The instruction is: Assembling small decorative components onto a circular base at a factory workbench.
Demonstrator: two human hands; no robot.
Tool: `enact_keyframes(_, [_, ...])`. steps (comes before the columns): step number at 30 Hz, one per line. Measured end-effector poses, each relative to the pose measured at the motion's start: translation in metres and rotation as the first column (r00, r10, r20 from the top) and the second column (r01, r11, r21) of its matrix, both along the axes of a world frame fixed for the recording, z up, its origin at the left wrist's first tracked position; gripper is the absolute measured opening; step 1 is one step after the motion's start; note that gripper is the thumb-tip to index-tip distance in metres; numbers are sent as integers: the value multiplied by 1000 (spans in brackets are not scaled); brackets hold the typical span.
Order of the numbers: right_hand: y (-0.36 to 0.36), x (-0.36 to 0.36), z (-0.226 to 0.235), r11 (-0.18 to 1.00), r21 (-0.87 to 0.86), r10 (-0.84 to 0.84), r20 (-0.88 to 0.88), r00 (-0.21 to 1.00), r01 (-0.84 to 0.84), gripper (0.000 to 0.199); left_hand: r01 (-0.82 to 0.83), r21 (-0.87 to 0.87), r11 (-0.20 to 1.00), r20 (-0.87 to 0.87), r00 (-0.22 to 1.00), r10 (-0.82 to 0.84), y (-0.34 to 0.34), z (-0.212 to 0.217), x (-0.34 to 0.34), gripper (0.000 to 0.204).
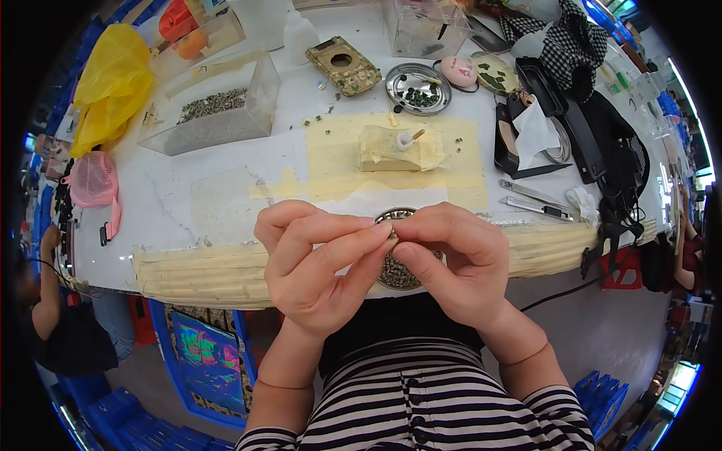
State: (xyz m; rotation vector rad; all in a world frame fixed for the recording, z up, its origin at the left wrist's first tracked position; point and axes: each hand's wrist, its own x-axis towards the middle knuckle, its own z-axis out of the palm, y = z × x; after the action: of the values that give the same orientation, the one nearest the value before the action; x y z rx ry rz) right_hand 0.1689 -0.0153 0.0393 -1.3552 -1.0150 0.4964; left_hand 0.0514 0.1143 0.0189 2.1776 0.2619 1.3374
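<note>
My left hand [316, 274] and my right hand [466, 263] meet over the table's near edge, thumbs and forefingers pinched together. Between their fingertips is a small tan or metallic piece [392, 236], mostly covered, so its exact kind cannot be made out. Right below the fingers sits a round dish of small metal parts [398, 274], partly hidden by both hands. Beyond them, a tape-wrapped block [387, 154] bears a small white cup [404, 140] and a short stick.
A clear box of small metal parts [259, 98] stands at the far left. Farther back are a camouflage-patterned case [344, 66] and a steel plate with dark green bits [444, 101]. Tweezers [530, 192] and a utility knife [538, 208] lie at right, near black straps [624, 143].
</note>
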Motion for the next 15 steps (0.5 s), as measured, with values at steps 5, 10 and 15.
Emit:
enact_keyframes(5, [2, -2, -2, 991, 7, 123, -467, 875, -136, 19, 29, -18, 999, 4, 1000, -29, -1, 0, 0, 31])
enact_keyframes(10, [3, 3, -3, 977, 33, 189, -581, 791, -210, 17, 45, -18, 999, 0, 999, -45, 1, -1, 0, 31])
enact_keyframes(15, [5, -1, -6, 999, 53, 0, -192, 981, 10, 21, 10, -2, 1000, -10, 1000, -10, 0, -1, 1, 30])
